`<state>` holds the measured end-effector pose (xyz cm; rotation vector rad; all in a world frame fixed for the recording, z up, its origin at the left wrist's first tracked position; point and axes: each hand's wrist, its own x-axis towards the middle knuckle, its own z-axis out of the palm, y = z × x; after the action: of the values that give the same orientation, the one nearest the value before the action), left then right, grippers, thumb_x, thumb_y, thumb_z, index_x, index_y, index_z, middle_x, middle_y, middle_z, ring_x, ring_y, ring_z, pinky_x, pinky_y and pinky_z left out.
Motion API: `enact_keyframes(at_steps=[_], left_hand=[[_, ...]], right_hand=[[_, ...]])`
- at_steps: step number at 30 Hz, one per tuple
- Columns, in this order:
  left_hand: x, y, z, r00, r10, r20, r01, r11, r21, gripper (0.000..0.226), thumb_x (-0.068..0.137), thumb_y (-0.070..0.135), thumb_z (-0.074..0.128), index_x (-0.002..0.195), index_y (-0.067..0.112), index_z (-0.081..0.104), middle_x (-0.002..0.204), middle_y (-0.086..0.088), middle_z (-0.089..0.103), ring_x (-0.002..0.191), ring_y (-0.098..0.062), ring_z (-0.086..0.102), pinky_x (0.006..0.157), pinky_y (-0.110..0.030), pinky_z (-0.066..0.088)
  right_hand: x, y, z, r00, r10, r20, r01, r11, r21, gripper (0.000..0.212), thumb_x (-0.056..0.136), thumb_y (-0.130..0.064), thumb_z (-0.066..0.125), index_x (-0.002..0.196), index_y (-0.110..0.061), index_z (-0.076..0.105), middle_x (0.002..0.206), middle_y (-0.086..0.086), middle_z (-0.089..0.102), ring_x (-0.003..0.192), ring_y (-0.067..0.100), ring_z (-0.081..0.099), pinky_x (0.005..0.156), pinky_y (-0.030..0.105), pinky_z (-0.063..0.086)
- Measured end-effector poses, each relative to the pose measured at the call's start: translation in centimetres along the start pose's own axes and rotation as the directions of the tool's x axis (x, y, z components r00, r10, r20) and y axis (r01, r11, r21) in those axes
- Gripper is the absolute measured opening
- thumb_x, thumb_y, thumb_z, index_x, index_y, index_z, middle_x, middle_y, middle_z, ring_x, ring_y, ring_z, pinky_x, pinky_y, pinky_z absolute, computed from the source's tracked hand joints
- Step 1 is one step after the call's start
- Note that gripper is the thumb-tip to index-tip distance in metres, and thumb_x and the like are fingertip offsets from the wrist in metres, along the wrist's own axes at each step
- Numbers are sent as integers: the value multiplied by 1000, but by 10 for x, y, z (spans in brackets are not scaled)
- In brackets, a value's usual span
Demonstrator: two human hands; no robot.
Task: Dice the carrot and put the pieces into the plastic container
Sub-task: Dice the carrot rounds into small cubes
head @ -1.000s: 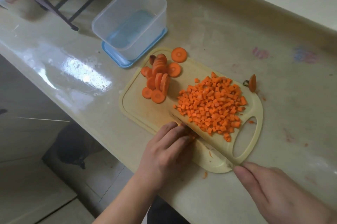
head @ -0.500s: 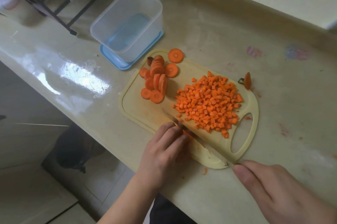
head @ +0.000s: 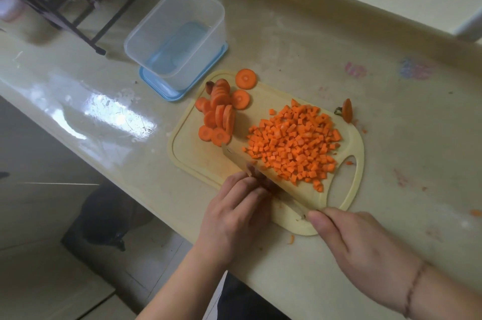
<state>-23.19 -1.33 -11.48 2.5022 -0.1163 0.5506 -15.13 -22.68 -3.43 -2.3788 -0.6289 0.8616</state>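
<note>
No readable writing is showing as the right hand (head: 365,241) is gripping the knife (head: 263,173) over the cutting board (head: 357,152), the left hand (head: 234,210) curling fingertips beside the blade, diced carrot (head: 294,142) lying near the empty plastic container (head: 177,38).

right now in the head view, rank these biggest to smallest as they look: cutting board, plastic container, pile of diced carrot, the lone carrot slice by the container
1. cutting board
2. plastic container, though it sits farther from the camera, so its true size against the board is unsure
3. pile of diced carrot
4. lone carrot slice
</note>
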Motion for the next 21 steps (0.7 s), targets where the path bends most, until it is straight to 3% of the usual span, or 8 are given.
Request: enact_keyframes(at_steps=[3, 8, 15, 18, 21], left_hand=[[1, 3, -1, 999, 14, -30, -13, 999, 32, 17, 80, 3, 85, 93, -3, 75, 97, -15, 68, 100, -31, 60, 91, -38, 53], [-3, 2, 0, 999, 18, -33, -17, 999, 33, 23, 76, 2, 88, 96, -2, 76, 98, -17, 68, 97, -35, 62, 88, -41, 53], [-9, -4, 0, 999, 35, 10, -35, 999, 0, 33, 70, -9, 87, 101, -4, 76, 106, -18, 71, 104, -36, 65, 87, -43, 54], [-7, -2, -1, 1000, 16, -13, -16, 1000, -19, 26, 74, -6, 87, 98, -2, 77, 106, -15, 72, 104, -33, 66, 88, -40, 55], [-4, -1, -1, 999, -12, -46, 11, 1000, -25, 20, 76, -1, 86, 94, 1, 78, 102, -13, 72, 104, -30, 66, 89, -36, 56]], right_hand=[[-2, 6, -10, 999, 25, -30, -23, 997, 70, 70, 79, -77, 15, 61, -17, 47, 62, -7, 58, 56, 13, 51, 55, 27, 38], [-16, 6, -13, 1000, 16, -1, -16, 997, 74, 72, 79, -78, 15, 65, -16, 49, 60, -4, 57, 56, 13, 52, 57, 28, 40], [-38, 11, -11, 991, 107, 79, -106, 994, -9, 101, 58, -94, -7, 83, -19, 56, 76, -9, 63, 69, 7, 58, 65, 22, 44], [-41, 13, -9, 985, 152, 76, -149, 988, -47, 100, 54, -95, -11, 83, -24, 53, 73, -3, 61, 72, 7, 56, 63, 19, 41], [-31, 8, -2, 989, 106, 102, -101, 994, -48, 92, 58, -92, -12, 76, -26, 50, 71, -5, 61, 68, 9, 56, 65, 26, 44]])
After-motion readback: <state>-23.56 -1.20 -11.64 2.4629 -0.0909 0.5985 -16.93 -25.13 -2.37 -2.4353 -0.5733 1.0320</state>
